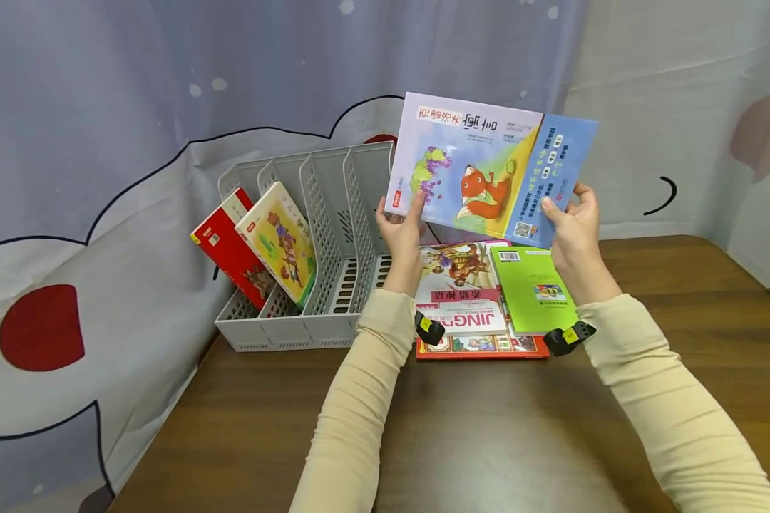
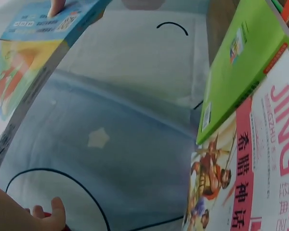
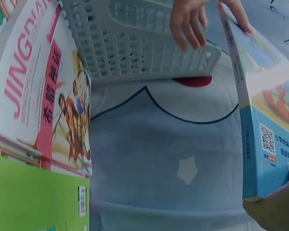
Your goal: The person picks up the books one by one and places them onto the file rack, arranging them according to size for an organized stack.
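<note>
In the head view, a lilac-and-blue book with a red fox on its cover is held up, tilted, above the table. My right hand grips its lower right corner, thumb on the blue band. At the lower left corner is my left hand, its thumb on the cover. The right wrist view shows the left hand's fingers loose and apart from the book. Beneath the raised book lie a green book and a white-and-pink book, on top of a red-edged book.
A grey file rack with several slots stands left of the lying books. In its left slots lean a red book and a yellow illustrated book. A patterned curtain hangs behind the brown wooden table.
</note>
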The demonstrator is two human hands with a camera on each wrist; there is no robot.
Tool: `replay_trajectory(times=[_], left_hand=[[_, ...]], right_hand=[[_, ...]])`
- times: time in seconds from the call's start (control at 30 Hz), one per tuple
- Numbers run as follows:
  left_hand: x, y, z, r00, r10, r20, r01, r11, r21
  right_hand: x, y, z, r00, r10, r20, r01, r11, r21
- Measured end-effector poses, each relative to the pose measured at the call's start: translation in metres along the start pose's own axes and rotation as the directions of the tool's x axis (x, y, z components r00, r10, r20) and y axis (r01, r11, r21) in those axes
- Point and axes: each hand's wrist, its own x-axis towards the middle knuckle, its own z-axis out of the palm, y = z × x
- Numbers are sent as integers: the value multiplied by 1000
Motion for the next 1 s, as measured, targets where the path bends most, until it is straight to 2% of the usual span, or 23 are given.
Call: replay_trajectory(times=[0.07, 0.17, 0.33, 0.43, 0.57, 0.67, 0.83, 1.0], left_hand=[[-3, 0, 4, 1000, -6, 3, 6, 999, -41], [-10, -2, 12, 999, 2, 48, 1, 997, -73], [-20, -13, 26, 994, -20, 106, 34, 991, -132], [-25, -19, 34, 995, -60, 85, 73, 985, -158], [-28, -24, 42, 996, -77, 40, 83, 980, -182], [-27, -26, 42, 997, -76, 30, 80, 980, -184], [-21, -23, 36, 994, -97, 52, 104, 982, -155], [-15, -16, 27, 992, -64, 104, 77, 990, -119]], right_hand=[[-2, 2, 3, 1000, 1, -21, 1, 999, 54], [-5, 7, 6, 998, 15, -57, -8, 993, 121], [-10, 19, 10, 991, 78, -113, -56, 981, 188], [-13, 27, 11, 985, 114, -127, -88, 977, 196], [-15, 36, 10, 980, 158, -118, -130, 968, 214], [-16, 41, 6, 977, 193, -87, -168, 958, 234], [-16, 47, -3, 972, 234, -18, -228, 959, 168], [-14, 49, -11, 978, 209, 27, -209, 978, 15]])
